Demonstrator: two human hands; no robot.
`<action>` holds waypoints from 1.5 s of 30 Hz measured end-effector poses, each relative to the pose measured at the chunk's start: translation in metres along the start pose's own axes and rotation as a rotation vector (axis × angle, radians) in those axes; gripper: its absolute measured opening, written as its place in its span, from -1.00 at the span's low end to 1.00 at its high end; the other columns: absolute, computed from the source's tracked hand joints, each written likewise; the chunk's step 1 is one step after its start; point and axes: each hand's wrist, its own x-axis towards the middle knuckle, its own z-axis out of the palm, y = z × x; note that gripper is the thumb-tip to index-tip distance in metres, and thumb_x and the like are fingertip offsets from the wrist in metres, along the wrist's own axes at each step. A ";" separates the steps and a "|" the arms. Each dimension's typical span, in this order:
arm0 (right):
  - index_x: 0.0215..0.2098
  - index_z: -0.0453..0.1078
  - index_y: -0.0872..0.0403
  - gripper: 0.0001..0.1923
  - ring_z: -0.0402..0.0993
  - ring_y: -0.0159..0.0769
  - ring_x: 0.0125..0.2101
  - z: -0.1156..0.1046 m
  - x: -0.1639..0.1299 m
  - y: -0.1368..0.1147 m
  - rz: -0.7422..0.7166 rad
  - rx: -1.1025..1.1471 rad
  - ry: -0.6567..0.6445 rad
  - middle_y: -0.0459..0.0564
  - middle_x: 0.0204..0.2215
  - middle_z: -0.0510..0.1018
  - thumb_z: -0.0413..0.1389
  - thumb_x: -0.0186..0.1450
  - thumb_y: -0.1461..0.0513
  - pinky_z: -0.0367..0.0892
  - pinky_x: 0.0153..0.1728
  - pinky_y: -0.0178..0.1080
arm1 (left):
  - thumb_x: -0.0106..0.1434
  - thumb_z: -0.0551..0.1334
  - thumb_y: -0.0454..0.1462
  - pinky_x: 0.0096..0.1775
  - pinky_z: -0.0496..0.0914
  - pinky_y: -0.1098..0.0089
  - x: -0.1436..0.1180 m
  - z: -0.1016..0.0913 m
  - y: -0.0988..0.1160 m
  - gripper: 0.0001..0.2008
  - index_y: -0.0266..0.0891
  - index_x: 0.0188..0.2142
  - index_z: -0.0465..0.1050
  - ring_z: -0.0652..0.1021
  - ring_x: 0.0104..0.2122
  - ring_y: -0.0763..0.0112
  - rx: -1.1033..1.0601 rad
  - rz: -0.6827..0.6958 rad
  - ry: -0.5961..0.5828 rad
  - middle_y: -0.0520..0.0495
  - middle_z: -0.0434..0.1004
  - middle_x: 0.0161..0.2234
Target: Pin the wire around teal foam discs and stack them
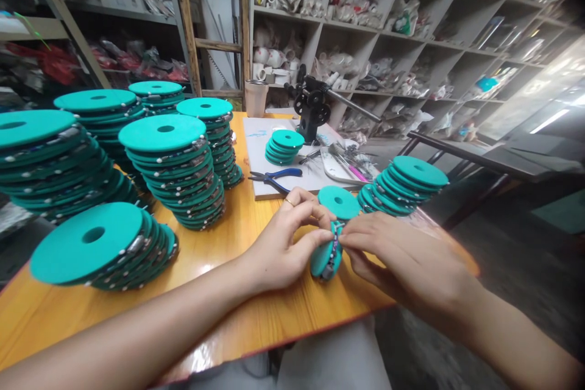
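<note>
A teal foam spool (323, 259) is held on its edge above the near part of the table, its rim turned toward me. Dark line and small beads run in the groove around it. My left hand (292, 241) grips this spool from the left, thumb and fingertips at its upper rim. From the other side, my right hand (406, 256) pinches at the same rim, fingertips close to the left thumb; what sits between them is too small to make out. Just behind, a teal disc-shaped spool (326, 196) lies flat.
Tall stacks of wound spools (167, 164) fill the table's left side, with a lower leaning stack (91, 244) nearer. Another stack (402, 186) stands right. On a grey board (265, 186) are blue-handled pliers (276, 180), a few spools (284, 146) and a black clamp device (313, 103).
</note>
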 end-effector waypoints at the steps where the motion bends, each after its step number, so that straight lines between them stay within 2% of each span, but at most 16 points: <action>1: -0.11 0.33 0.17 -0.87 0.38 -0.36 -0.12 -0.001 0.001 -0.001 0.010 -0.005 0.005 0.02 -0.20 0.47 -0.04 0.46 0.32 0.34 -0.03 -0.26 | 0.30 0.16 -0.36 0.06 0.32 0.21 0.000 0.000 0.000 -0.95 -0.26 -0.32 0.35 0.37 -0.08 0.32 0.004 -0.003 -0.002 -0.11 0.26 -0.20; 5: -0.11 0.33 0.20 -0.84 0.36 -0.35 -0.14 -0.007 0.006 -0.006 0.007 -0.026 0.014 0.04 -0.21 0.46 -0.08 0.47 0.34 0.33 -0.08 -0.29 | 0.32 0.15 -0.36 0.08 0.29 0.26 -0.001 0.001 0.001 -0.95 -0.26 -0.31 0.34 0.36 -0.06 0.34 0.011 -0.014 -0.006 -0.09 0.25 -0.19; 10: -0.09 0.33 0.24 -0.77 0.37 -0.26 -0.14 -0.009 0.006 -0.010 -0.054 -0.104 -0.020 0.12 -0.23 0.43 -0.15 0.48 0.36 0.32 -0.13 -0.22 | 0.33 0.14 -0.36 0.09 0.29 0.27 -0.002 0.002 0.003 -0.94 -0.26 -0.31 0.34 0.36 -0.06 0.35 0.011 -0.017 -0.011 -0.09 0.25 -0.19; 15: -0.22 0.35 0.27 -0.75 0.39 -0.20 -0.17 -0.008 0.009 -0.012 -0.089 -0.180 -0.031 0.15 -0.27 0.44 -0.15 0.47 0.37 0.32 -0.18 -0.18 | 0.33 0.13 -0.36 0.10 0.28 0.26 -0.003 0.002 0.003 -0.93 -0.26 -0.32 0.33 0.36 -0.05 0.35 0.009 -0.024 -0.006 -0.09 0.24 -0.18; 18: -0.21 0.37 0.31 -0.75 0.39 -0.16 -0.15 -0.007 0.010 -0.012 -0.110 -0.220 -0.038 0.19 -0.25 0.44 -0.14 0.46 0.38 0.32 -0.15 -0.16 | 0.33 0.13 -0.36 0.11 0.28 0.27 -0.003 0.003 0.002 -0.94 -0.26 -0.32 0.32 0.37 -0.04 0.35 -0.004 -0.031 0.010 -0.09 0.24 -0.18; 22: -0.05 0.36 0.28 -0.75 0.36 -0.24 -0.07 -0.004 0.003 -0.013 -0.031 -0.120 0.030 0.13 -0.15 0.44 -0.12 0.46 0.39 0.29 -0.03 -0.21 | 0.33 0.13 -0.35 0.11 0.26 0.29 -0.005 0.004 0.002 -0.93 -0.25 -0.32 0.31 0.36 -0.02 0.36 -0.012 -0.046 0.001 -0.10 0.25 -0.17; 25: -0.05 0.34 0.22 -0.83 0.35 -0.34 -0.06 0.002 -0.005 -0.015 0.075 -0.011 0.077 0.06 -0.13 0.42 -0.01 0.42 0.39 0.26 0.03 -0.29 | 0.34 0.13 -0.35 0.10 0.25 0.32 -0.008 0.003 0.004 -0.93 -0.25 -0.32 0.31 0.34 -0.01 0.38 -0.013 -0.059 -0.010 -0.10 0.22 -0.15; 30: 0.02 0.28 0.22 -0.76 0.30 -0.30 0.03 0.011 -0.016 -0.018 0.152 0.052 0.149 0.08 -0.08 0.39 0.06 0.42 0.27 0.21 0.11 -0.27 | 0.33 0.12 -0.38 0.00 0.27 0.38 -0.013 0.001 0.008 -0.91 -0.26 -0.34 0.29 0.34 -0.11 0.41 0.039 -0.061 -0.084 -0.07 0.20 -0.21; 36: 0.08 0.26 0.25 -0.65 0.27 -0.29 0.04 0.013 -0.022 -0.016 0.130 0.049 0.113 0.13 -0.04 0.34 0.08 0.41 0.20 0.20 0.12 -0.26 | 0.35 0.08 -0.38 -0.05 0.25 0.38 -0.013 0.002 0.010 -0.89 -0.26 -0.34 0.26 0.34 -0.16 0.41 0.056 -0.071 -0.121 -0.05 0.24 -0.25; 40: 0.11 0.28 0.27 -0.57 0.28 -0.27 0.04 0.015 -0.025 -0.016 0.133 0.031 0.117 0.14 -0.06 0.35 0.16 0.35 0.20 0.22 0.11 -0.27 | 0.35 0.08 -0.37 -0.08 0.26 0.38 -0.014 0.003 0.010 -0.88 -0.26 -0.35 0.25 0.34 -0.17 0.42 0.048 -0.088 -0.134 -0.04 0.24 -0.25; 45: 0.08 0.30 0.28 -0.61 0.33 -0.29 0.00 0.015 -0.025 -0.018 0.105 -0.031 0.150 0.14 -0.10 0.39 0.17 0.35 0.24 0.28 0.08 -0.29 | 0.35 0.08 -0.37 -0.08 0.26 0.38 -0.013 0.004 0.009 -0.89 -0.27 -0.35 0.25 0.34 -0.18 0.41 0.041 -0.092 -0.135 -0.05 0.25 -0.25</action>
